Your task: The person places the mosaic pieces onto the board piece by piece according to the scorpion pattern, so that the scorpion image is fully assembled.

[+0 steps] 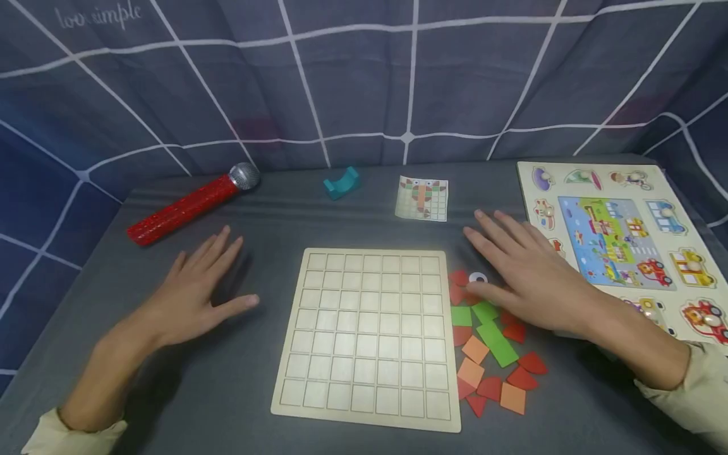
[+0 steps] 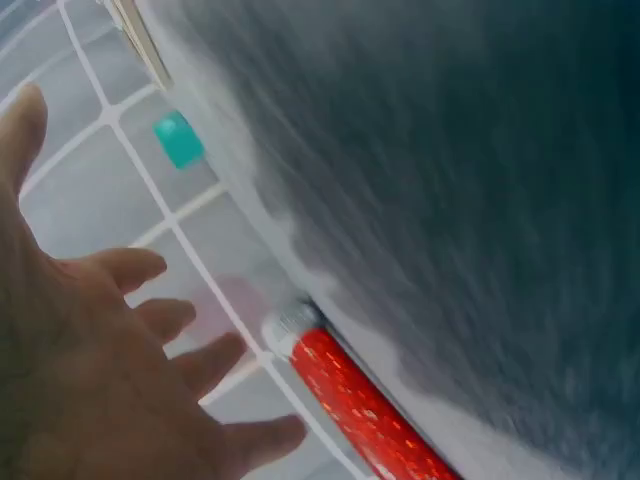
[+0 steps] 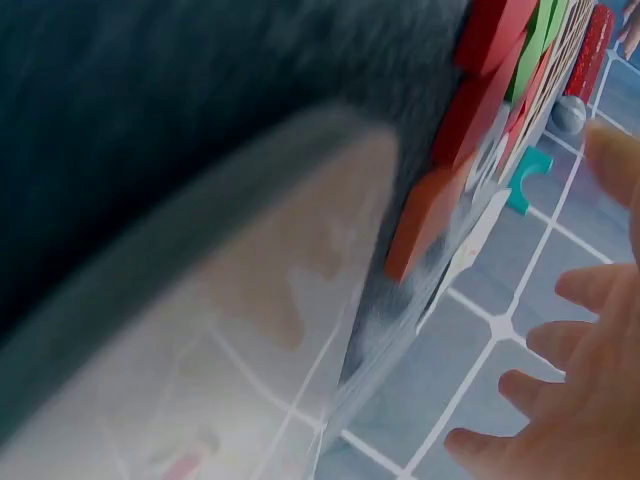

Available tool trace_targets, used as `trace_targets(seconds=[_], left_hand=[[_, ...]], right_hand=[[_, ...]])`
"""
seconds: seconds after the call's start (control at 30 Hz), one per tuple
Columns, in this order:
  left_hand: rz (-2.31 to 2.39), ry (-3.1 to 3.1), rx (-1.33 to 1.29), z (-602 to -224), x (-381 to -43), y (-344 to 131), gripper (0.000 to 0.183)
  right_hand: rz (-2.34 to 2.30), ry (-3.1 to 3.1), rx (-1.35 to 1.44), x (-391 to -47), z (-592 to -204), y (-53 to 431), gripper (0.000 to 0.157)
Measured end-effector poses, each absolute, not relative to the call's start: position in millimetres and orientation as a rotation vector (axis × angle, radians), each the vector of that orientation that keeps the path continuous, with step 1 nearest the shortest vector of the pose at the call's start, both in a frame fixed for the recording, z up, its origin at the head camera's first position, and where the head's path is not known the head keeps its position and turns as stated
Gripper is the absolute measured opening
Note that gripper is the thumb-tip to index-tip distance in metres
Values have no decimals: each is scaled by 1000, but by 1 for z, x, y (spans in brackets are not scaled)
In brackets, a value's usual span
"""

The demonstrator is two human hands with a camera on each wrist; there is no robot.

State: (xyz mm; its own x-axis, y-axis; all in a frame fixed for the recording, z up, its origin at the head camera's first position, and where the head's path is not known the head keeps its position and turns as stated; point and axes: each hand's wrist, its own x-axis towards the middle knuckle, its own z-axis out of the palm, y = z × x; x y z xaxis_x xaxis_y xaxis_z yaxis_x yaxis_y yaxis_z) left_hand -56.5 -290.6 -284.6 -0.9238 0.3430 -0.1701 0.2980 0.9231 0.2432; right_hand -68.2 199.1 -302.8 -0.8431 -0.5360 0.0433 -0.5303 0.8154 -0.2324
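My left hand (image 1: pixel 190 291) is spread over the table left of the wooden grid board (image 1: pixel 364 335), fingers straight and holding nothing. In the left wrist view its fingers (image 2: pixel 205 365) point toward the red microphone (image 2: pixel 350 395). My right hand (image 1: pixel 526 275), also spread and holding nothing, hovers over the upper part of a loose pile of coloured pieces, hiding some of them. Its thumb overlaps a white ring-shaped piece (image 1: pixel 478 277) in the head view. Green pieces (image 1: pixel 497 344), red pieces (image 1: pixel 522 378) and orange squares (image 1: pixel 475 349) lie flat along the board's right side.
A small pattern card (image 1: pixel 422 198) lies behind the board, with a teal curved block (image 1: pixel 342 184) to its left. At the right lies a picture peg puzzle (image 1: pixel 617 243), partly under my right forearm. A checked cloth (image 1: pixel 364 82) hangs along the back edge.
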Motion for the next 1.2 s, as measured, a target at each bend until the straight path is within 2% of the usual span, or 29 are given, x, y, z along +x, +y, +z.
trace_targets(seconds=[0.13, 0.3, 0.57, 0.73, 0.97, 1.2], left_hand=[[439, 2789, 535, -280, -38, -275, 100], [484, 2694, 579, -276, -8, -252, 100], [507, 2531, 572, -286, 30, -240, 98], [418, 2524, 656, -298, 36, -241, 98], [345, 2548, 624, -302, 34, -240, 87], [376, 2564, 668, -306, 32, -242, 86]], right_hand=[[-420, 2964, -1001, -68, -304, 192, 70], [-544, 2907, -1144, -65, -305, 183, 44], [-578, 2882, -1150, -57, -307, 170, 20], [-569, 2906, -1110, -57, -308, 164, 16], [-553, 2904, -1001, -58, -307, 160, 21], [-526, 2887, -961, -57, -305, 158, 24]])
